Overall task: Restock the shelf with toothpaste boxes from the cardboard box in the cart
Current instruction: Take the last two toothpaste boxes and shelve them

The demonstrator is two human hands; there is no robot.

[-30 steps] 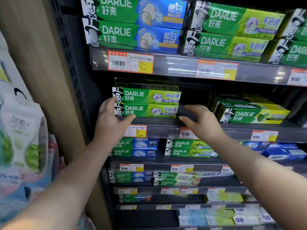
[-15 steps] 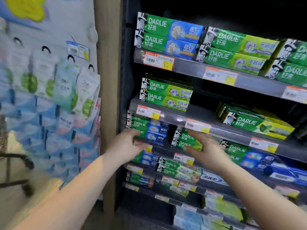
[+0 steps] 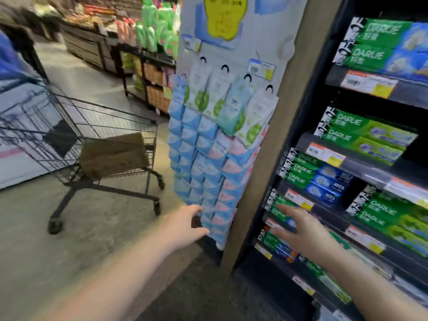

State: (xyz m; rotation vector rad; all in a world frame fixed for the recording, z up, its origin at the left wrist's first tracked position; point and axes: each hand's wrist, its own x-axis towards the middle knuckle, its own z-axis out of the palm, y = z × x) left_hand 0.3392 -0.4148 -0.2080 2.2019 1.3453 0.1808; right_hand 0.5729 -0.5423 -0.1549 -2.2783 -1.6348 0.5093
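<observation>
Cardboard box (image 3: 113, 154) in cart (image 3: 76, 126): up-left of left hand (image 3: 185, 224), the nearer grip. Right hand (image 3: 305, 235) by shelf (image 3: 324, 214). Both released, empty.

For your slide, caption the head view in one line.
Both empty hands, left hand and right hand, leave the toothpaste shelf toward the cart.

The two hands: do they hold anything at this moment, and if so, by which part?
Nothing is held. The left hand is open and empty in front of the hanging packets, and the right hand is open with fingers spread before the toothpaste boxes.
</observation>
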